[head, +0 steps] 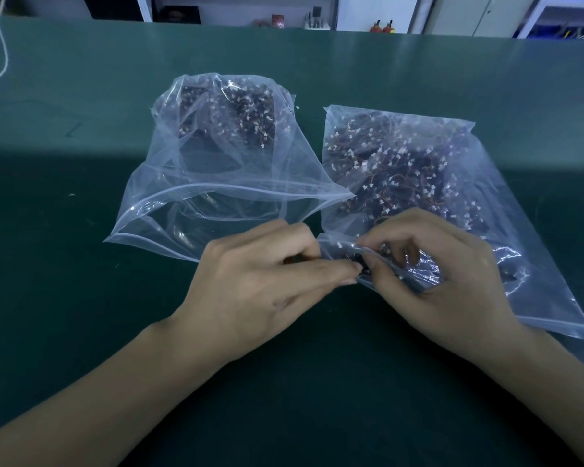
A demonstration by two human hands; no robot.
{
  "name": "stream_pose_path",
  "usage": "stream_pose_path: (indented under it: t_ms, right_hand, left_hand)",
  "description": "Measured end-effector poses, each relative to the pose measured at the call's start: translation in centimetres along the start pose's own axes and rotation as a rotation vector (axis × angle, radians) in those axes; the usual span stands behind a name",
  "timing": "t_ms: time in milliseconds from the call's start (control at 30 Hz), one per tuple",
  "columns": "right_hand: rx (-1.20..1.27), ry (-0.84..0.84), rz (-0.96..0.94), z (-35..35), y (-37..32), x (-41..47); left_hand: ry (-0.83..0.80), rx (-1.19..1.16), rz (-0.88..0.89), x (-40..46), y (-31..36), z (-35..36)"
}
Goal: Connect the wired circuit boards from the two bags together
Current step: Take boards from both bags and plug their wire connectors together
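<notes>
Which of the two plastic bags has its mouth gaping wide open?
The left bag: its zip mouth stands open toward the person. The right bag lies flatter, both hands working at its near corner.

Head cam, fwd-down, close over table (81,298)

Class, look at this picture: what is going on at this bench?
A person works at a green table with two clear bags of small wired boards. The left bag lies open. Both hands meet at the near corner of the right bag: the left hand and right hand pinch something small and dark.
</notes>
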State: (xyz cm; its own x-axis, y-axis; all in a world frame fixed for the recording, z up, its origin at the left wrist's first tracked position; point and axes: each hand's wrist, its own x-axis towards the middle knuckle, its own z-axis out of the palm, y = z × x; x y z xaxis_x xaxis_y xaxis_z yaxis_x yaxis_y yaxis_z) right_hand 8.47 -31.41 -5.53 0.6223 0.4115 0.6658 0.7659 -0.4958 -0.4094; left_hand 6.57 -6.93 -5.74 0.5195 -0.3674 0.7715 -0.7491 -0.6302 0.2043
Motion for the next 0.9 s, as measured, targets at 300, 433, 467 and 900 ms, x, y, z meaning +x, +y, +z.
stream_pose_path:
  t_ms: [300, 433, 467, 900]
  right_hand:
    - [0.010, 0.010, -0.011, 0.1, 0.0, 0.1]
    - [0.022, 0.006, -0.018, 0.2, 0.1, 0.1]
    - [0.024, 0.006, -0.020, 0.3, 0.1, 0.1]
    - [0.041, -0.058, -0.029, 0.5, 0.3, 0.0]
  left_hand:
    - [-0.164, 0.152, 0.055, 0.3, 0.4, -0.4]
    - [-0.297, 0.256, -0.007, 0.3, 0.4, -0.3]
    - [-0.319, 0.262, -0.023, 0.3, 0.5, -0.2]
    - [-0.438, 0.178, -0.068, 0.4, 1.0, -0.3]
